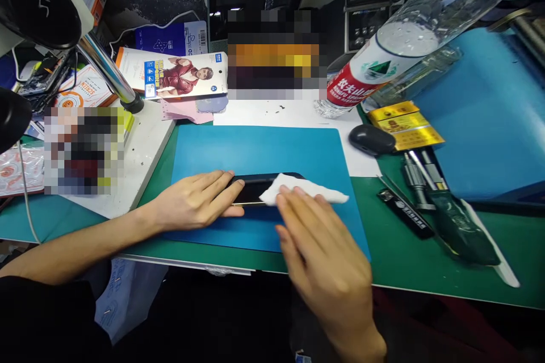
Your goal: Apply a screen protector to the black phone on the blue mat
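A dark smartphone (251, 191) lies face up on a blue mat (255, 150), its long side running left to right. My left hand (198, 198) grips the phone's left end, fingers over the top and thumb along the near edge. A folded white wipe (293, 184) covers the right part of the screen. My right hand (330, 258) presses that wipe against the glass, fingers together and stretched over it. The phone's right end is mostly hidden under the wipe and fingers.
Right of the mat are a black mouse (372, 139), a yellow box (406, 126), screwdrivers (419, 181) and a dark green pouch (464, 229). A large plastic bottle (361, 76) stands behind. At left, a lamp post (108, 71) rises beside screen-protector boxes (187, 76).
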A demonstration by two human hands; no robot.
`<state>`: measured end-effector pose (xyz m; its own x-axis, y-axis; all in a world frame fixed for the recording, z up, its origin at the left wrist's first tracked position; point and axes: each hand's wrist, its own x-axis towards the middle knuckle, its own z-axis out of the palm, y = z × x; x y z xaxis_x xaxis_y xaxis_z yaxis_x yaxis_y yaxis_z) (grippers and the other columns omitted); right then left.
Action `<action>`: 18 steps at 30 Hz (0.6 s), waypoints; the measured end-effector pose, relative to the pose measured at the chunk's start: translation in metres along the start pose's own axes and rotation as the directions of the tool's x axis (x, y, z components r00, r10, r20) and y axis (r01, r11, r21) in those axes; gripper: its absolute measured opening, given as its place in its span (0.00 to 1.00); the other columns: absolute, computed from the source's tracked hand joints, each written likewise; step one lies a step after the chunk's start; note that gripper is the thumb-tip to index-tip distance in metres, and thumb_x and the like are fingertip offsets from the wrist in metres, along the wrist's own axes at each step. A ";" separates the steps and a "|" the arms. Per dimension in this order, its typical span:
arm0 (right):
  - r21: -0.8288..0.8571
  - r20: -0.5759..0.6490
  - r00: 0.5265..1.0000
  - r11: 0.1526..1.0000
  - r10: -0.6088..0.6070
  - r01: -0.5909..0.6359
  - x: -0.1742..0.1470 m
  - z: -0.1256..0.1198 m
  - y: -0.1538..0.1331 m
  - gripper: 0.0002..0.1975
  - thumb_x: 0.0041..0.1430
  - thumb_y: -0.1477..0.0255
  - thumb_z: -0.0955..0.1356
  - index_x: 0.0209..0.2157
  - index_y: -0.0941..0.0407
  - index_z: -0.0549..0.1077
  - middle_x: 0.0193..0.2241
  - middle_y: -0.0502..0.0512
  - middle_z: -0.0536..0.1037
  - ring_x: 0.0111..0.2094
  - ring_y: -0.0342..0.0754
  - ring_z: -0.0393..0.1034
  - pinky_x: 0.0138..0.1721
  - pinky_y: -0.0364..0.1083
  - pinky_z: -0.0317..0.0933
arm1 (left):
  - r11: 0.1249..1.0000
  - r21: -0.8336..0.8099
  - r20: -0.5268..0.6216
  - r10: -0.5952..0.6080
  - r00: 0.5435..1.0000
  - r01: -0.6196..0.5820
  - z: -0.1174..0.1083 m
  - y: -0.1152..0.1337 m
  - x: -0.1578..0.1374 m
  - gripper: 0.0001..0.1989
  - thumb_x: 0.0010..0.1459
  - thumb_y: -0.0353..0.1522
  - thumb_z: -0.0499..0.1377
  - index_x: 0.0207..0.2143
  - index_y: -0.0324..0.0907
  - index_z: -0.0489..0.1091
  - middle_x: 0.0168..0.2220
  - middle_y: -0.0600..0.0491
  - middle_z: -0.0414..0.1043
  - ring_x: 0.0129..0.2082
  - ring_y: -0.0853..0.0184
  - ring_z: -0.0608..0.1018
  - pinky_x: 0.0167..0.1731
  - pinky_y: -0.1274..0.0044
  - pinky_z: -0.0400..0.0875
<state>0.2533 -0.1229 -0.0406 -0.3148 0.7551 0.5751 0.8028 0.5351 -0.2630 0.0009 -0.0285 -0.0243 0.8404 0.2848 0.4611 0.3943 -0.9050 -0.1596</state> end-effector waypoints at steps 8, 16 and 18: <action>-0.110 -0.067 0.997 0.992 0.048 -0.055 0.009 0.009 -0.004 0.36 0.68 0.81 0.71 0.73 0.63 0.61 0.66 0.69 0.74 0.70 0.60 0.67 0.71 0.61 0.64 | 0.948 -0.215 0.032 -0.235 0.972 0.236 -0.002 0.000 0.003 0.16 0.79 0.39 0.51 0.53 0.35 0.71 0.45 0.46 0.85 0.45 0.66 0.87 0.49 0.75 0.83; 0.033 -0.006 1.000 0.999 -0.001 0.001 0.024 0.021 -0.031 0.33 0.69 0.82 0.68 0.73 0.64 0.61 0.68 0.66 0.72 0.73 0.57 0.62 0.73 0.62 0.62 | 0.944 -0.210 0.049 -0.248 0.967 0.253 -0.001 0.000 0.001 0.15 0.79 0.37 0.51 0.54 0.35 0.68 0.45 0.45 0.82 0.44 0.63 0.85 0.47 0.74 0.81; 0.019 -0.039 0.998 0.998 0.058 -0.058 0.018 0.017 -0.018 0.35 0.69 0.83 0.68 0.75 0.59 0.59 0.69 0.64 0.71 0.72 0.58 0.64 0.73 0.63 0.62 | 0.938 -0.212 0.073 -0.266 0.961 0.275 0.000 0.000 0.001 0.12 0.79 0.35 0.51 0.55 0.36 0.67 0.45 0.46 0.82 0.44 0.63 0.85 0.46 0.73 0.81</action>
<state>0.2246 -0.1123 -0.0385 -0.2471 0.7695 0.5889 0.8096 0.4979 -0.3109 0.0015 -0.0286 -0.0243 0.7303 0.5374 0.4218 0.5222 -0.8372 0.1627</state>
